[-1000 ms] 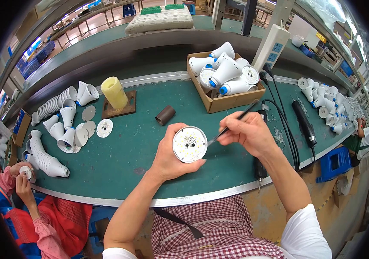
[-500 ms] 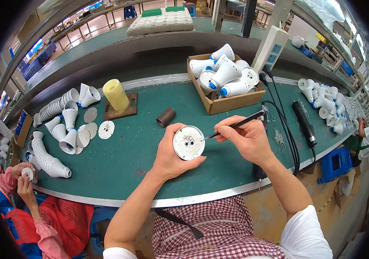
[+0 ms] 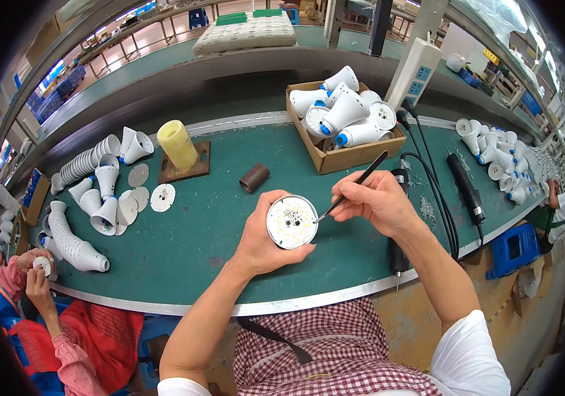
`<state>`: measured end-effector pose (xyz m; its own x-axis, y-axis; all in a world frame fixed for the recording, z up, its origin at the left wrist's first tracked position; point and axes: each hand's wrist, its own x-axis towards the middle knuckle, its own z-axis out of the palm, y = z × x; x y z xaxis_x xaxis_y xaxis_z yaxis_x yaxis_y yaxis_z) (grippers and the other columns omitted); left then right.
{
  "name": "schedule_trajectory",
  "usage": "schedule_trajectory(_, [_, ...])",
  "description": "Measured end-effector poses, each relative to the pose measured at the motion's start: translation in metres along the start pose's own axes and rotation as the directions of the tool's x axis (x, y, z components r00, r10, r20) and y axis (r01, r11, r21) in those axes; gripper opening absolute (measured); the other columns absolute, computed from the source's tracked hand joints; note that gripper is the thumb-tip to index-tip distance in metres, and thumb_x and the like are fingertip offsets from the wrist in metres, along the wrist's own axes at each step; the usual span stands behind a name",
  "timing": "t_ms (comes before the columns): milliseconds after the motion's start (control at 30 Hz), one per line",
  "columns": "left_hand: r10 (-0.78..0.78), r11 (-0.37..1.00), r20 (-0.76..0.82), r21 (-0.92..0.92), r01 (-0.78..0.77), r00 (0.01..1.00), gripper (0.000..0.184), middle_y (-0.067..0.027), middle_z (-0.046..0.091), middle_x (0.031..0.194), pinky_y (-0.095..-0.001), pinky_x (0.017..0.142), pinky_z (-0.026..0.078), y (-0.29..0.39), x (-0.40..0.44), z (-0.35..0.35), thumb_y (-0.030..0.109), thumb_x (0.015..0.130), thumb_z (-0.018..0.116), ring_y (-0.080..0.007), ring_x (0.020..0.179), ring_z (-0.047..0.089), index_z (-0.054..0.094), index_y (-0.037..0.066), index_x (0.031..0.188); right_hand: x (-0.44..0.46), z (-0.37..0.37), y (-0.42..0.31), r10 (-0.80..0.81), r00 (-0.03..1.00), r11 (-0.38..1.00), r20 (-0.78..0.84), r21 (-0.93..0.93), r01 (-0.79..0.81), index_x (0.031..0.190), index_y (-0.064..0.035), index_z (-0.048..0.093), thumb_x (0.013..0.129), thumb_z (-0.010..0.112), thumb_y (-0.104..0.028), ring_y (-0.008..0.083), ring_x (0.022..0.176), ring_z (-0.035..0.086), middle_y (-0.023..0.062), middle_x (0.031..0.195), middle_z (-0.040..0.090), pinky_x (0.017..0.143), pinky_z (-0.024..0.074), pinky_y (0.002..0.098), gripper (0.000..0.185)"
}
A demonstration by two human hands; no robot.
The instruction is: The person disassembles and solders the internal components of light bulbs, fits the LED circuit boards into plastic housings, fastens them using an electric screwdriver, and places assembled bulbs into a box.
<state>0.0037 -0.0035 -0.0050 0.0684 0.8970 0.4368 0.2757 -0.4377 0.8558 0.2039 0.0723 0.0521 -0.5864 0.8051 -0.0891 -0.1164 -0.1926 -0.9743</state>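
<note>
My left hand (image 3: 259,239) is closed around an LED bulb housing (image 3: 292,222), its round face turned up to me. A white disc-shaped LED board with small yellow chips and dark parts at its middle fills that face. Pinched in my right hand (image 3: 373,203) is a pair of black tweezers (image 3: 363,177), tilted, with the tip at the right rim of the bulb. Whether the tip grips anything is too small to tell. The bulb's lower body is hidden by my left hand.
A cardboard box (image 3: 355,160) of bulb housings stands behind my hands, beside a brown tube (image 3: 254,178). Leftward are a yellow roll (image 3: 178,146), loose LED boards (image 3: 163,198) and stacked housings (image 3: 74,241). Corded electric screwdrivers (image 3: 466,188) lie right. A co-worker's hands (image 3: 39,277) hold a round part.
The tweezers have swung more upright, and my right hand has turned with them. The bulb has shifted slightly right and down in my left hand.
</note>
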Motion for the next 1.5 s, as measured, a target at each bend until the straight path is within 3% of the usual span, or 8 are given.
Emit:
schedule_trajectory(267, [-0.163, 0.939, -0.04, -0.314, 0.143, 0.986, 0.071, -0.0079, 0.052, 0.1, -0.0283, 0.082, 0.044, 0.001, 0.003, 0.003, 0.015, 0.056, 0.078, -0.0154, 0.094, 0.054, 0.036, 0.004, 0.113, 0.001, 0.002, 0.012, 0.147, 0.987, 0.941, -0.064, 0.316, -0.12, 0.09, 0.008, 0.058, 0.085, 0.057, -0.015, 0.0222, 0.072, 0.064, 0.0141, 0.082, 0.062, 0.066, 0.0551, 0.029, 0.024])
schedule_trajectory(367, [-0.142, 0.977, -0.118, -0.178, 0.12, 0.983, 0.071, -0.0082, 0.051, 0.101, -0.0278, 0.082, 0.043, 0.0, 0.003, 0.004, 0.014, 0.058, 0.077, -0.0152, 0.094, 0.053, 0.035, 0.004, 0.114, -0.004, 0.012, 0.017, 0.078, 0.985, 0.921, -0.152, 0.389, -0.012, 0.092, 0.0073, 0.058, 0.086, 0.056, -0.014, 0.0222, 0.075, 0.064, 0.0142, 0.084, 0.062, 0.069, 0.0546, 0.0299, 0.022])
schedule_trajectory(467, [-0.114, 0.983, -0.165, -0.162, 0.087, 0.98, 0.073, -0.0088, 0.052, 0.101, -0.0282, 0.082, 0.044, -0.005, 0.002, 0.005, 0.015, 0.057, 0.079, -0.016, 0.094, 0.053, 0.035, 0.004, 0.115, -0.013, 0.026, 0.01, -0.418, 0.903, 0.908, -0.098, -0.073, 0.413, 0.093, 0.0053, 0.06, 0.086, 0.055, -0.009, 0.0168, 0.075, 0.063, 0.0108, 0.085, 0.062, 0.068, 0.0528, 0.0257, 0.017])
schedule_trajectory(800, [0.031, 0.999, -0.199, 0.019, -0.027, 0.98, 0.081, -0.0098, 0.05, 0.103, -0.0303, 0.08, 0.047, -0.011, -0.001, 0.006, 0.022, 0.053, 0.085, -0.019, 0.094, 0.055, 0.037, 0.003, 0.115, -0.028, 0.034, 0.017, -0.42, 0.908, 0.844, 0.007, -0.364, 0.393, 0.087, 0.0068, 0.062, 0.083, 0.058, -0.005, 0.0128, 0.071, 0.062, 0.0099, 0.084, 0.064, 0.062, 0.0515, 0.0224, 0.013])
schedule_trajectory(1033, [0.054, 0.998, -0.203, 0.034, -0.048, 0.978, 0.085, -0.0096, 0.048, 0.103, -0.0313, 0.078, 0.047, -0.014, -0.002, 0.007, 0.025, 0.048, 0.087, -0.0213, 0.092, 0.055, 0.038, 0.003, 0.113, -0.03, 0.041, 0.02, -0.461, 0.886, 0.82, 0.046, -0.36, 0.445, 0.086, 0.0046, 0.063, 0.081, 0.06, -0.004, 0.0131, 0.068, 0.061, 0.0107, 0.082, 0.064, 0.059, 0.0505, 0.0237, 0.011])
schedule_trajectory(1100, [0.069, 0.997, -0.199, 0.06, -0.058, 0.978, 0.085, -0.0097, 0.047, 0.103, -0.0315, 0.077, 0.047, -0.011, -0.001, 0.006, 0.026, 0.047, 0.087, -0.0217, 0.091, 0.055, 0.038, 0.003, 0.113, -0.033, 0.044, 0.015, -0.548, 0.831, 0.674, 0.099, -0.536, 0.508, 0.086, 0.0017, 0.064, 0.079, 0.061, -0.003, 0.0152, 0.069, 0.062, 0.0114, 0.08, 0.064, 0.059, 0.0493, 0.0246, 0.009])
schedule_trajectory(1233, [0.13, 0.987, -0.219, 0.12, -0.106, 0.967, 0.086, -0.0098, 0.047, 0.103, -0.0321, 0.077, 0.047, -0.01, 0.0, 0.007, 0.026, 0.047, 0.087, -0.0226, 0.091, 0.055, 0.038, 0.004, 0.113, -0.035, 0.048, 0.019, -0.536, 0.842, 0.76, 0.059, -0.399, 0.512, 0.086, 0.0002, 0.064, 0.078, 0.061, -0.002, 0.0169, 0.069, 0.062, 0.0111, 0.08, 0.064, 0.06, 0.0481, 0.0252, 0.009])
schedule_trajectory(1500, [0.133, 0.986, -0.179, 0.127, -0.111, 0.975, 0.084, -0.0099, 0.049, 0.104, -0.0323, 0.079, 0.046, -0.011, -0.004, 0.004, 0.023, 0.049, 0.086, -0.0227, 0.093, 0.054, 0.038, 0.004, 0.115, -0.032, 0.05, 0.028, -0.635, 0.752, 0.611, 0.179, -0.48, 0.63, 0.087, -0.0001, 0.064, 0.074, 0.065, 0.001, 0.0201, 0.074, 0.063, 0.0114, 0.082, 0.064, 0.063, 0.0497, 0.0269, 0.013])
